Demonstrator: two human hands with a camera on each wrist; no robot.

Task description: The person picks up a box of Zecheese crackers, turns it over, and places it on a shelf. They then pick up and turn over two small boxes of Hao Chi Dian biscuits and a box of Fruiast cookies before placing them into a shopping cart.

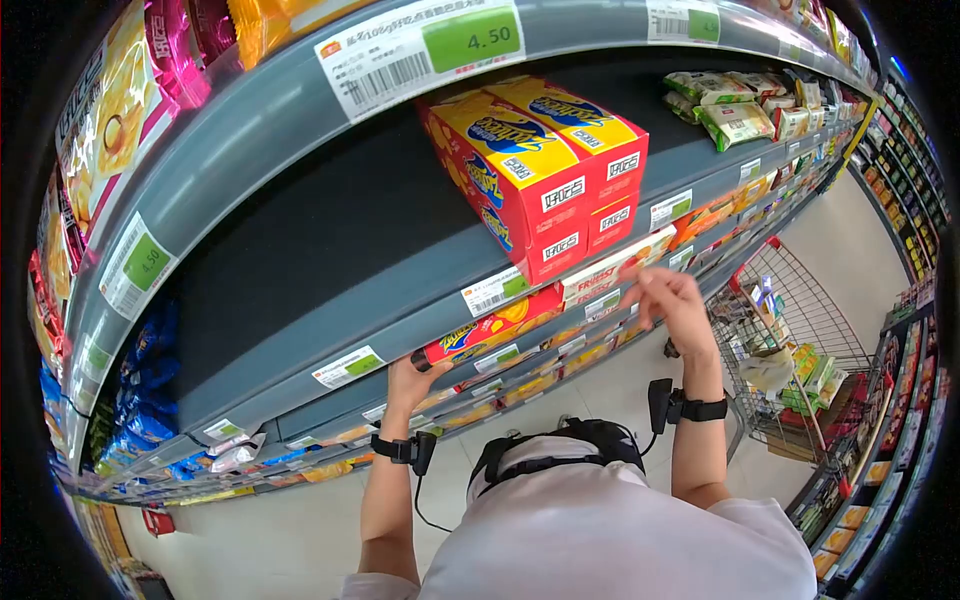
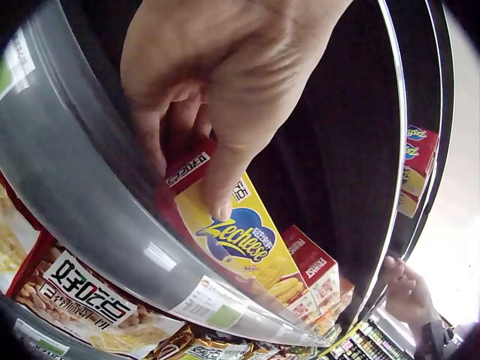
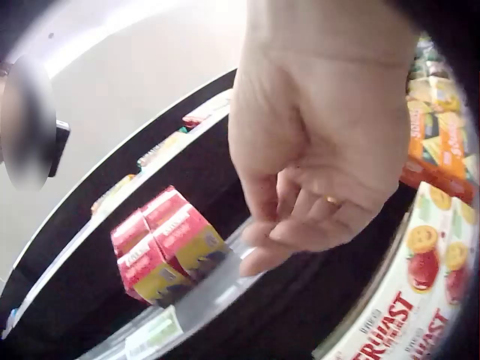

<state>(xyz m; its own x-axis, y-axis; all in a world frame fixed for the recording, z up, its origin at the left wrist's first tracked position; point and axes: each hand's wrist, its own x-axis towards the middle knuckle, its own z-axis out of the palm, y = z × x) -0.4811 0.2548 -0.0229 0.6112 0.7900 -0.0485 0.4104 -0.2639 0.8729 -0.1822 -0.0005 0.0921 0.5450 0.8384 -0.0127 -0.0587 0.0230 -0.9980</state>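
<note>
On the shelf below the top stack, my left hand (image 1: 412,383) grips the near end of a yellow and red Zecheese snack box (image 1: 492,330). The left wrist view shows the thumb (image 2: 221,184) lying along the printed face of the box, with the other fingers curled behind its red end and partly hidden. White fruit-print boxes (image 1: 618,268) stand just beyond it in the same row. Beside them, my right hand (image 1: 678,308) hangs in the air with loosely bent fingers and nothing in them; the right wrist view has the white boxes (image 3: 409,300) at its lower right.
A stack of red and yellow Zecheese boxes (image 1: 540,170) sits at the edge of the shelf above. Price tags (image 1: 348,367) line the shelf fronts. A wire shopping cart (image 1: 800,340) with goods stands at the right. Small snack packs (image 1: 735,120) lie farther along the upper shelf.
</note>
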